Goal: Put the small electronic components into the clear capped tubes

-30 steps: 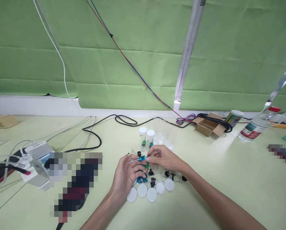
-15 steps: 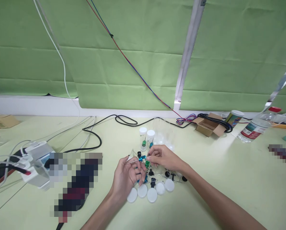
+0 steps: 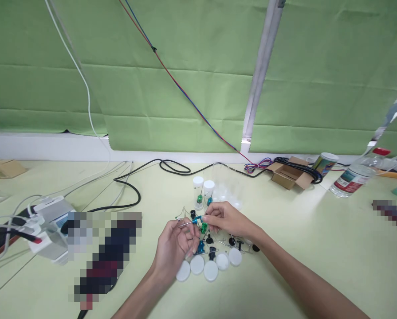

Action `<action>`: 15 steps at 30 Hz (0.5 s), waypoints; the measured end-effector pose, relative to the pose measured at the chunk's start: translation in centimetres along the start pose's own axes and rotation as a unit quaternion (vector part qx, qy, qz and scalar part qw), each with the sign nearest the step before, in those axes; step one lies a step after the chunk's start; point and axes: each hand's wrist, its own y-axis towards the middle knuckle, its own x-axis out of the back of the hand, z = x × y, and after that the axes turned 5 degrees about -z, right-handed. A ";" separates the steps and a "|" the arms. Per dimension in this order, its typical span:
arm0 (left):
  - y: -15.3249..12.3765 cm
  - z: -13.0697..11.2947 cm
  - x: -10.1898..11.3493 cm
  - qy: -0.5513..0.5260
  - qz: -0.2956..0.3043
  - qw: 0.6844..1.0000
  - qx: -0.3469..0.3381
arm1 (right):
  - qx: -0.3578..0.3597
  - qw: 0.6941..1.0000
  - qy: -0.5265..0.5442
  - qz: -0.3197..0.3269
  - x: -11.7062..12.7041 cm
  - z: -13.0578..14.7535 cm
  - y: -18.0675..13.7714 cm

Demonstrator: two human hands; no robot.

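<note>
Two capped vials (image 3: pixel 198 190) with coloured pieces (image 3: pixel 200 199)

One left hand (image 3: pixel 174 246) and one right hand (image 3: pixel 226 220) are meeting at one pin (image 3: pixel 196 219). Five lids (image 3: pixel 210 270) are lying on the surface (image 3: pixel 294 239), two vials (image 3: pixel 198 182) are standing, and one box (image 3: pixel 286 176), one can (image 3: pixel 324 163) and one bottle (image 3: pixel 351 179) are sitting.

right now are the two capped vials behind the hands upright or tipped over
Upright: the left vial and right vial stand on the table, white caps on top.
</note>
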 end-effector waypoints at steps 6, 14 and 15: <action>0.2 0.1 -0.1 0.014 -0.017 1.000 -0.014 | 0.003 1.000 -0.007 -0.003 0.0 0.2 0.1; 0.0 0.0 -0.8 0.069 -0.062 0.995 -0.042 | 0.005 1.000 -0.025 0.009 -0.3 0.2 -0.1; -0.1 0.0 -0.8 0.072 -0.066 0.994 -0.045 | 0.004 1.000 -0.027 0.011 -0.3 0.2 -0.1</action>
